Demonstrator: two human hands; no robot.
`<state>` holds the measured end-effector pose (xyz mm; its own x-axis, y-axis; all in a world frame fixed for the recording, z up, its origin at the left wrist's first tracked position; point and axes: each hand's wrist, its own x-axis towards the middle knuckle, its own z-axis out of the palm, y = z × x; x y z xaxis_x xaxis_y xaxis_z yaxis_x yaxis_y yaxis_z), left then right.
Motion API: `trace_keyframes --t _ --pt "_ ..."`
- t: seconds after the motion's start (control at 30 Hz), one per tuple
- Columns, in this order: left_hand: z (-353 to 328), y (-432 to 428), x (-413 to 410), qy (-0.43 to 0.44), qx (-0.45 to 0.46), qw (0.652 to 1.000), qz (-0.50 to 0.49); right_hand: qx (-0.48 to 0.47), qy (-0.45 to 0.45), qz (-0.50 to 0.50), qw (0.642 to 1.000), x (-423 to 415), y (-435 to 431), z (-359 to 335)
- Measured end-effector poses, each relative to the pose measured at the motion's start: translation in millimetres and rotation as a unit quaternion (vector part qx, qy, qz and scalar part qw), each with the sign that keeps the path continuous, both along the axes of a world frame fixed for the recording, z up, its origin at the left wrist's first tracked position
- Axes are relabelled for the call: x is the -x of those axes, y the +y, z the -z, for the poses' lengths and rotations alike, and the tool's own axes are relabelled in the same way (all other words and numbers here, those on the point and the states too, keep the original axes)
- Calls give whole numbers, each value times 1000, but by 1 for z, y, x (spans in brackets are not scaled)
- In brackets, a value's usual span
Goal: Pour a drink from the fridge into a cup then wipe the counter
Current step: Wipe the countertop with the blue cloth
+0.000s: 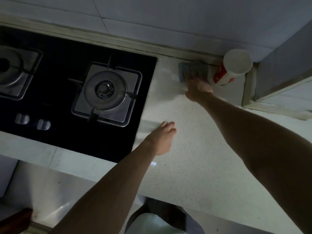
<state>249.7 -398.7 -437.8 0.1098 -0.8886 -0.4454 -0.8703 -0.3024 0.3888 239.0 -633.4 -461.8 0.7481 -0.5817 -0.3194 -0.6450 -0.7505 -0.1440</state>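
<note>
A grey-blue cloth [184, 70] lies flat on the pale speckled counter [194, 157] near the back wall. My right hand [198, 85] presses down on the cloth, its fingers spread over it and blurred. Just right of the cloth, in the back corner, stands a white paper cup [233, 67] with red markings, close to my right hand. My left hand [163, 137] rests on the counter beside the stove's right edge, fingers loosely curled and holding nothing. What is inside the cup cannot be seen.
A black glass gas stove [70, 85] with two burners and two knobs fills the left half of the counter. A tiled wall runs along the back, and a boxed column [278, 65] closes the right corner. The counter's front edge lies below my arms.
</note>
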Motion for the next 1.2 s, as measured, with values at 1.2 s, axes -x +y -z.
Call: trace_keyframes --t 1.2 --pt "6 275 79 -53 52 984 -159 -6 54 -133 990 124 354 -8"
